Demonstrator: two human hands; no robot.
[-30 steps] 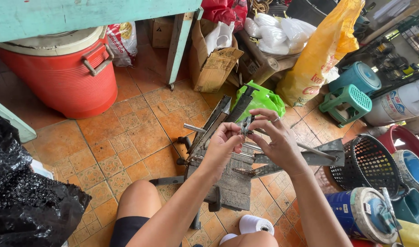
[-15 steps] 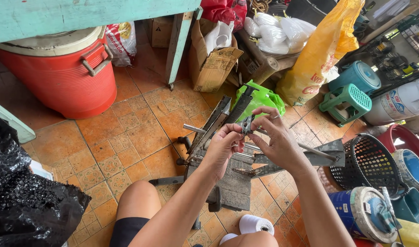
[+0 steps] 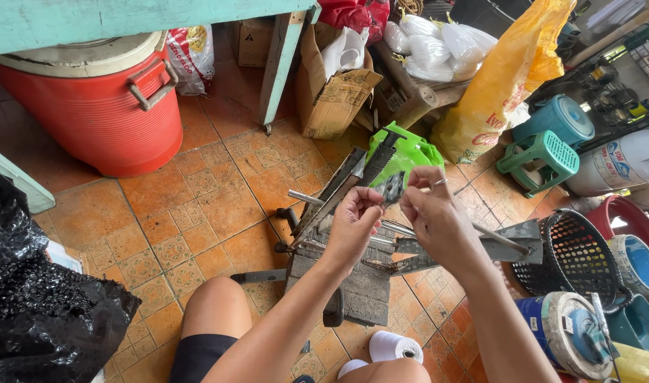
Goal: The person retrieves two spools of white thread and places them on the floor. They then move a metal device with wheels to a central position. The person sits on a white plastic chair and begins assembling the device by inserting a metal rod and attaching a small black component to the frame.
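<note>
My left hand (image 3: 354,225) and my right hand (image 3: 436,216) meet above a worn metal hand machine (image 3: 356,280) that stands on the tiled floor between my knees. Together the fingertips of both hands pinch a small dark metal piece (image 3: 392,189), held up over the machine. A ring shows on a finger of my right hand. Long metal bars and a blade of the machine stick out towards the back and to the right. A white thread spool (image 3: 395,347) lies on the floor by my right knee.
A red cooler barrel (image 3: 101,110) stands at the back left, under a teal table (image 3: 126,18). A black plastic bag (image 3: 34,305) lies at left. A cardboard box (image 3: 335,92), green bag (image 3: 409,152), yellow sack (image 3: 505,85), green stool (image 3: 541,159), black basket (image 3: 569,255) and tubs crowd the right.
Both hands have stayed above the machine and have shifted only slightly around the small piece.
</note>
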